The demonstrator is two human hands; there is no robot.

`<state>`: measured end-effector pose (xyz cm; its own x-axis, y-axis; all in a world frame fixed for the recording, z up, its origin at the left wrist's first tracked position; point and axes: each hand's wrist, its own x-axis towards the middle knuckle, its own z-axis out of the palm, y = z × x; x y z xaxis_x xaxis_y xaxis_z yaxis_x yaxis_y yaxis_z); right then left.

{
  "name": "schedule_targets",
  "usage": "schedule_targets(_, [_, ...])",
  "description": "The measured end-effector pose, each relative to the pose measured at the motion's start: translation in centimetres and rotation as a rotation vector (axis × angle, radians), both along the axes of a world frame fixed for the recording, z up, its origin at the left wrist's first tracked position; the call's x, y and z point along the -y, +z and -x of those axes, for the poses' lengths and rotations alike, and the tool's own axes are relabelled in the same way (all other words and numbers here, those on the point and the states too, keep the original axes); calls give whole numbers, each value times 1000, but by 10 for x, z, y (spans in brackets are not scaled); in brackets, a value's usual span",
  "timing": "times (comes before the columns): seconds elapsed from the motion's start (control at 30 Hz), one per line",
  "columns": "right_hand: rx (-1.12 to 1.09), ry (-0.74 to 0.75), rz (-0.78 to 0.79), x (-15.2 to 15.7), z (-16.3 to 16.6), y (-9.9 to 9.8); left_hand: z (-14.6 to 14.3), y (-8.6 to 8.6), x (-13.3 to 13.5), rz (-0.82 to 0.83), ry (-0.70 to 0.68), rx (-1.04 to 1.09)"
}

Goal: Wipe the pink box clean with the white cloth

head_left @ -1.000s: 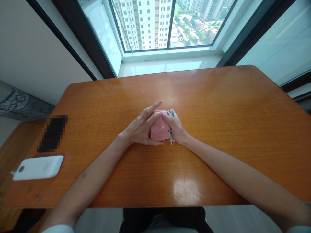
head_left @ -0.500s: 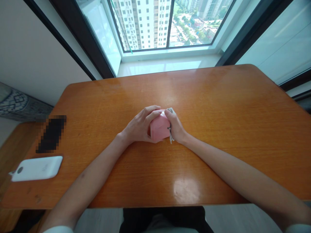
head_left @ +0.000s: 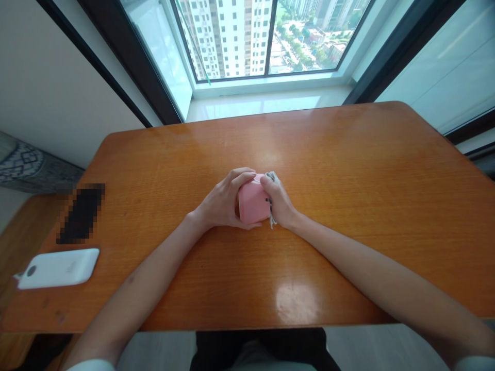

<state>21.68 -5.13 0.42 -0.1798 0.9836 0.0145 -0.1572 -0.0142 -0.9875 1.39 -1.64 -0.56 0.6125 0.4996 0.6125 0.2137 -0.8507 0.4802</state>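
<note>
Altogether, the count stood thus. One wooden table (head_left: 348, 206). One pink pouch (head_left: 253, 203), near the table's middle. One strip of grey-white cloth or cord (head_left: 273, 178) against the pouch's right side, its lower end hanging by the right wrist. Two hands: left hand (head_left: 221, 202), right hand (head_left: 281, 203). One white slab-shaped device (head_left: 58, 268) at the table's left end, well apart from the hands. One dark item (head_left: 82, 213) just beyond it, pixelated and not identifiable.

Hidden or cut off: the pouch's underside and both flanks, covered by the hands; the nature of the grey-white strip, too small to settle; both upper arms, cropped at the lower edge.

Position: the pouch sat between the two hands, touched by both. Left fingers were curled together over its top-left edge, thumb beneath its near edge. Right fingers were pressed together against its right side, thumb tip on its top corner, pinning the strip there.
</note>
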Motion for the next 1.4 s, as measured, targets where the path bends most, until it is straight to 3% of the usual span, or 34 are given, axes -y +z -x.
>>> schedule_targets(0.73, [-30,-8,-62,2,-1,-1,-6,10,11,250,50,28])
schedule_targets(1.2, [15,6,-116,2,-4,-5,-9,13,13,611,16,46])
schedule_targets(1.4, [19,1,-104,3,-2,-4,-8,3,12,627,0,68])
